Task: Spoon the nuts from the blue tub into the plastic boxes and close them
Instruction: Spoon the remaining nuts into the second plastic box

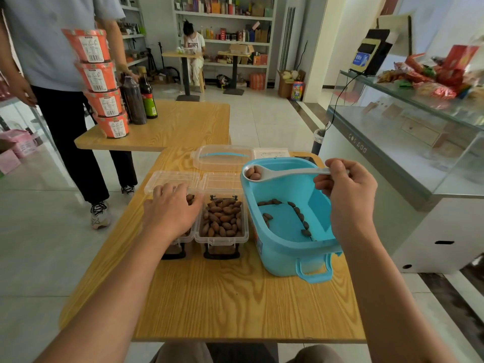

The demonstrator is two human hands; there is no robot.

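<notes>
The right hand (343, 189) pinches a pale spoon (275, 174) holding 2 nuts (252, 173) above the blue tub (285, 247). The left hand (170, 210) rests on the left of 2 open plastic boxes (222, 238) on the wooden tabletop (222, 297); the right box is nearly full.

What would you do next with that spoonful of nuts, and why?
Probably carry the spoon left and tip it into a plastic box. The right hand holds it loaded over the blue tub, both boxes are open, and the left hand rests on the other box.
</notes>
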